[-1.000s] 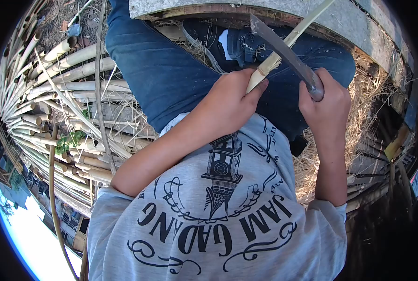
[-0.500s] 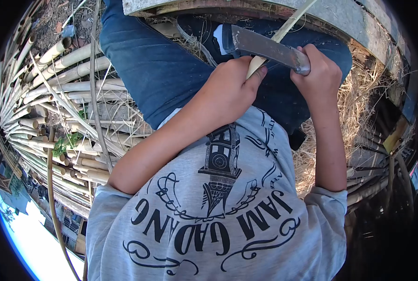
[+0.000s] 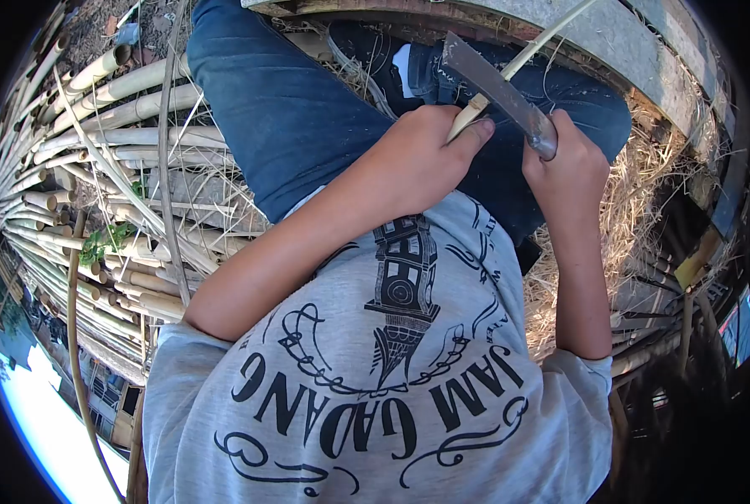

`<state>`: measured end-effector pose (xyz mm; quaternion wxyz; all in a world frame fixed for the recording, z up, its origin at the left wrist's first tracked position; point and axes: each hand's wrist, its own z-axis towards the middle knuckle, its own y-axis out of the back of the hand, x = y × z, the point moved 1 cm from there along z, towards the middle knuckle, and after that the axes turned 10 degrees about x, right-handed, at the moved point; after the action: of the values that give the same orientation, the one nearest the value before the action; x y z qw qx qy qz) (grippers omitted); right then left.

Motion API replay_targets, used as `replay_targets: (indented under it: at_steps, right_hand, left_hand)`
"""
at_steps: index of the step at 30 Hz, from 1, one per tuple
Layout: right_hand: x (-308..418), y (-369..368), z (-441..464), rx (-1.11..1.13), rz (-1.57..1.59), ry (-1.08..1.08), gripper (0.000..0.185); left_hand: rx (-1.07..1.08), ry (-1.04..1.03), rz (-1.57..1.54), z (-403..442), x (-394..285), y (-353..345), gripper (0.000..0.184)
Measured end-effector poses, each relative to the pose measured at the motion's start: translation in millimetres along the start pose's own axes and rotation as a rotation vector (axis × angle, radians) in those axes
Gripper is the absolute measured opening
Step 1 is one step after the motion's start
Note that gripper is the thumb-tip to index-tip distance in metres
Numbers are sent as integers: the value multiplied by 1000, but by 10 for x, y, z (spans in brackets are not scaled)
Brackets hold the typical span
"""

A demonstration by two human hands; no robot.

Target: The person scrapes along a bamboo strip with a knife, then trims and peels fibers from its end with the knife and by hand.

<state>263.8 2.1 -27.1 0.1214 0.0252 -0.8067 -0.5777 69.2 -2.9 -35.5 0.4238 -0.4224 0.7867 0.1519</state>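
Observation:
My left hand (image 3: 442, 151) is closed round the near end of a pale bamboo strip (image 3: 536, 49), which slants up and away to the right. In my right hand (image 3: 566, 160) is the handle of a wide, blunt-tipped metal blade (image 3: 488, 80). The blade crosses over the strip just beyond my left fingers and points up to the left. A short piece of the strip shows between my left thumb and the blade. Both hands are above my legs in blue jeans (image 3: 282, 118).
Many cut bamboo poles (image 3: 139, 109) lie stacked on the left. A weathered board (image 3: 618, 50) runs across the top right. Straw-like shavings (image 3: 635, 185) cover the ground at the right. A dark shoe (image 3: 362, 50) shows near the board.
The blade has swung from lying nearly across the strip to a steeper slant, its tip further right. A thin curled shaving now shows beside the strip.

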Motion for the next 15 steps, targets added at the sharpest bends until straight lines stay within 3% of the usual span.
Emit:
replay_targets:
  at_steps: [2,9,11,15]
  right_hand:
    - [42,-2,-6,26,7,17,24]
    - [-21,43,135,-1,-106,138,37]
    - [-159,45,239,-30,-123,183,40]
    - [-244,9,327,-147,-140,272,41]
  left_hand:
    - [-27,75,64,19,5,16,33]
    - [-3,43,147,38,23,-28,28]
    - [-67,-99,192,56,72,-73,27]
    - [-117,-187,147,119,87,-58,24]
